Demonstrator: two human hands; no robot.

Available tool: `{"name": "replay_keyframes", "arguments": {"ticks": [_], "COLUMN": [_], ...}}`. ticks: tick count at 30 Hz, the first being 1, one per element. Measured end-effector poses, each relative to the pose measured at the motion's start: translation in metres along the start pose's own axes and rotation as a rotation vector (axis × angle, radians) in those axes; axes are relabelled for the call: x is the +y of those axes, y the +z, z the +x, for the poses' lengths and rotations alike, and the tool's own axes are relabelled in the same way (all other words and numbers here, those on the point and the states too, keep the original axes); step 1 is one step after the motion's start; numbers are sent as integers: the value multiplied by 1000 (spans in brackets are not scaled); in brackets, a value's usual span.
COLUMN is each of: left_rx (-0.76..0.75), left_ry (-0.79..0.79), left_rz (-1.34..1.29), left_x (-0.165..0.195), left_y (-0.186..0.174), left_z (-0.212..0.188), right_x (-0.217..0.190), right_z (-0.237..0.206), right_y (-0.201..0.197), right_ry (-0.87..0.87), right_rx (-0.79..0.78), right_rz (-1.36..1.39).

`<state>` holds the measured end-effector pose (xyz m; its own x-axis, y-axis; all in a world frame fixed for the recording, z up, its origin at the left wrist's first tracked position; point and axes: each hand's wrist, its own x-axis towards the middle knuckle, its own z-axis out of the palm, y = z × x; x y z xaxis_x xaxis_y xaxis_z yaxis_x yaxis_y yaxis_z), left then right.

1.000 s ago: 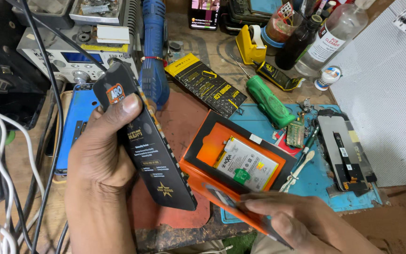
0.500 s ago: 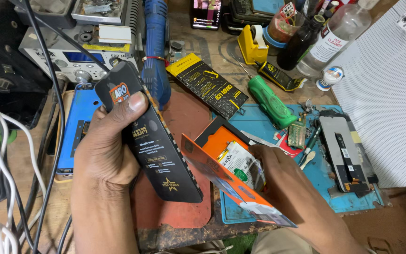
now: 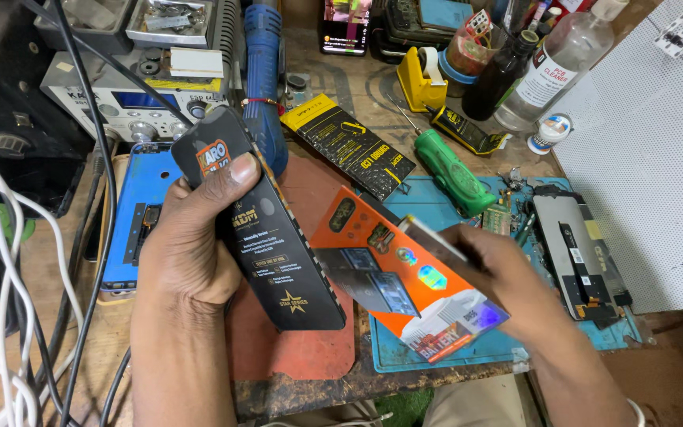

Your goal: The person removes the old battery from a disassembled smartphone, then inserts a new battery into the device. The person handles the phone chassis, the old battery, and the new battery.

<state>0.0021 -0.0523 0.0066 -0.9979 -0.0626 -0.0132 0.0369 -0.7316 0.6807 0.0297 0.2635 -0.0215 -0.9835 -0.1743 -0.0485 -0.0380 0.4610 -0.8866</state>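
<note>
Over the front edge of the counter, the left hand grips a long black box and the right hand grips an orange box, both boxes shut and lifted up.

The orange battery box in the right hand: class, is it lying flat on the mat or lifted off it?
Lifted. The right hand holds the orange battery box tilted above the blue mat, with only fingers gripping its far edge.
</note>
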Motion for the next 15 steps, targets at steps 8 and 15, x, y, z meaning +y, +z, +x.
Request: {"name": "replay_keyframes", "arguments": {"ticks": [8,15], "left_rx": [21,-3], "left_ry": [10,-9], "left_rz": [35,28], "left_x": [-1,-4], "left_y": [0,1], "left_z": [0,0], "right_x": [-29,-20], "right_z": [-35,-61], "right_y": [-21,35], "right_ry": [-173,-23], "right_rx": [591,-627], "right_rz": [199,1440]}}
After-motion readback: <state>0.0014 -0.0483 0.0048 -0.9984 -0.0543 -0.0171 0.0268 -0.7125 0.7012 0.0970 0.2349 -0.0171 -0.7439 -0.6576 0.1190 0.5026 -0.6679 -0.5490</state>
